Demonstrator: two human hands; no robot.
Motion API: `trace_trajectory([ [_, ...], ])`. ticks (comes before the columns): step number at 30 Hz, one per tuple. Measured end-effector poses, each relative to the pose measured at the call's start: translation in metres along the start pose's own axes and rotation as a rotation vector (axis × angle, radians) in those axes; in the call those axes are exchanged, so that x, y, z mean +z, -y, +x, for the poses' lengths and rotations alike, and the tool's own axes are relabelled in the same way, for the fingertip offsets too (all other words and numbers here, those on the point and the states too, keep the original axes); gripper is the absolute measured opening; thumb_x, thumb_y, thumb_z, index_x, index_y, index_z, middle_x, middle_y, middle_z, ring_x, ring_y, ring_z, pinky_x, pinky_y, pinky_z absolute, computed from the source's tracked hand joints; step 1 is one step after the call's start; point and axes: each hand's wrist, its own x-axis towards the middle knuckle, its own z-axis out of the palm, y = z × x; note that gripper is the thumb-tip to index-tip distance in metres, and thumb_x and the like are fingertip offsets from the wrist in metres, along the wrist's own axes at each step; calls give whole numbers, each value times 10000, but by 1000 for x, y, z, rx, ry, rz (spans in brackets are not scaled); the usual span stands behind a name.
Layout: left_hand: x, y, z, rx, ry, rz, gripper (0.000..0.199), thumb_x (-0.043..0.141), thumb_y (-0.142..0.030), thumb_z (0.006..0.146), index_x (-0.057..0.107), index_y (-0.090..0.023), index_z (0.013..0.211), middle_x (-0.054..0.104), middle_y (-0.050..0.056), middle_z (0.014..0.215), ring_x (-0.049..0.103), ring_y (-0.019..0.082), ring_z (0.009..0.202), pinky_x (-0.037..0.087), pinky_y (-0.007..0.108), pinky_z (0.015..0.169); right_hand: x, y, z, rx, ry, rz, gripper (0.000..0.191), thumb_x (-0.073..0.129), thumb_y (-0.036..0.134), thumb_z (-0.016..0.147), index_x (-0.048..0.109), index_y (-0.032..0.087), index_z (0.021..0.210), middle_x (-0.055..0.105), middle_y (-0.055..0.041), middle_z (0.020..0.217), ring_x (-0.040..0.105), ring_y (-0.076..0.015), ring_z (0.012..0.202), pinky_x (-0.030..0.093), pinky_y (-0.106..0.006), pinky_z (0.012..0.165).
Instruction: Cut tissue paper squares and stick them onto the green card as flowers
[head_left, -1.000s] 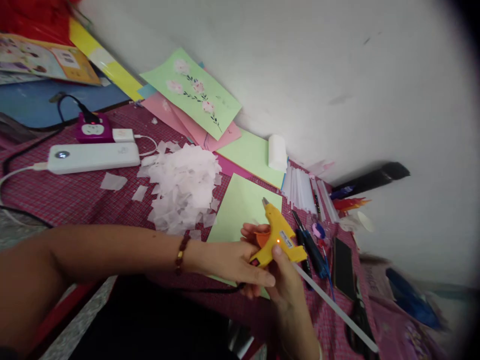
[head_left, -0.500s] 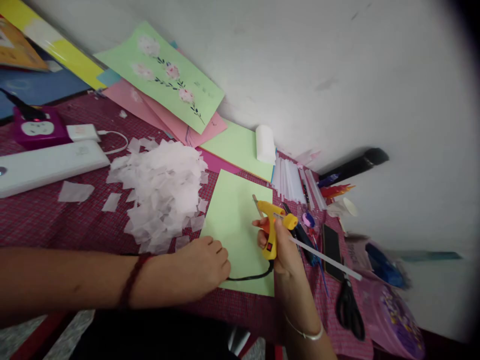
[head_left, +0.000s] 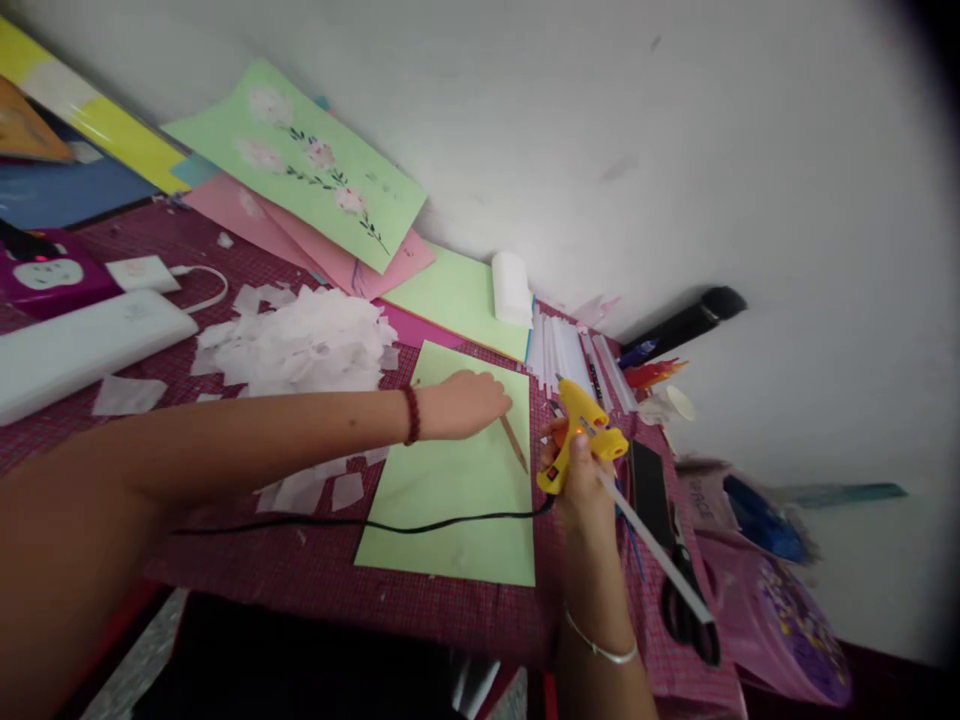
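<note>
My right hand (head_left: 581, 480) is wrapped round a yellow glue gun (head_left: 581, 415), its nozzle pointing up and away. A long whitish glue stick (head_left: 656, 550) juts from the back of the gun, and a black cord (head_left: 435, 526) runs from its handle to the left. Over the upper part of a light green sheet of paper (head_left: 450, 490), my left hand (head_left: 469, 403) is closed, palm down, with its fingers at one end of a thin brown wooden stick (head_left: 514, 443). The stick's other end points down toward the sheet's right edge.
White paper pieces (head_left: 307, 340) lie heaped left of the sheet. A white power bank-like box (head_left: 90, 345) and purple socket block (head_left: 56, 275) stand further left. Glue sticks (head_left: 559, 350), black-handled scissors (head_left: 686, 610) and a dark phone (head_left: 651, 490) lie right. A flower-painted green card (head_left: 315, 170) leans at the wall.
My left hand has moved up and right across the green sheet to the brown stick. The glue gun, in my right hand, has shifted right, off the sheet. The view has turned slightly.
</note>
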Motion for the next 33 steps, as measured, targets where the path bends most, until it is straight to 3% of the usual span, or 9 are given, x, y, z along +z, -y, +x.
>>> trace_trajectory([
  [3,11,5,31,165,135,-9,212,639,-121,775,666,-142,984,665,148,1006,579,290,922,376,349,690,1,-3,-3,-16,68,19,334,643,514,822,625,223,984,642,-6,857,492,-77,484,366,-208,385],
  [6,19,1,32,153,245,54,90,606,-122,795,663,-142,861,667,131,911,582,257,831,383,350,681,-1,-6,-3,46,113,4,329,670,490,813,642,213,989,656,-14,859,494,-77,495,385,-209,403],
  [9,21,-9,2,111,269,101,133,558,-31,778,637,-137,783,660,126,836,582,237,773,379,349,675,-3,-10,0,181,124,-93,349,696,523,780,682,185,867,604,7,654,458,-87,461,365,-208,387],
  [14,18,-37,-68,-4,85,133,158,508,-33,855,612,-149,881,649,114,849,600,236,776,401,349,693,-4,-12,4,269,171,-232,449,669,625,748,703,178,734,600,-19,623,449,-106,482,354,-217,379],
  [18,16,-47,-107,-105,188,247,152,508,-39,869,589,-163,906,657,79,795,621,234,683,415,324,601,1,-11,5,261,216,-268,461,660,647,733,676,187,720,614,-20,644,463,-107,491,371,-224,402],
  [23,13,-35,-127,-115,346,194,168,541,-22,857,595,-159,940,693,46,754,651,200,632,431,292,569,5,-17,7,298,215,-354,488,615,677,741,627,192,695,587,-15,620,492,-126,496,399,-253,432],
  [28,16,-23,-139,5,274,126,384,517,-5,861,569,-135,1219,727,68,905,678,194,751,476,295,640,-1,-21,6,323,140,-428,479,616,668,763,603,197,682,566,-9,602,496,-129,494,403,-259,442],
  [33,22,-14,-144,38,218,102,388,522,-8,848,610,-180,1184,723,33,880,653,169,730,452,280,627,-9,-19,1,293,216,-401,556,507,714,827,666,182,842,625,-41,691,537,-148,553,422,-264,459],
])
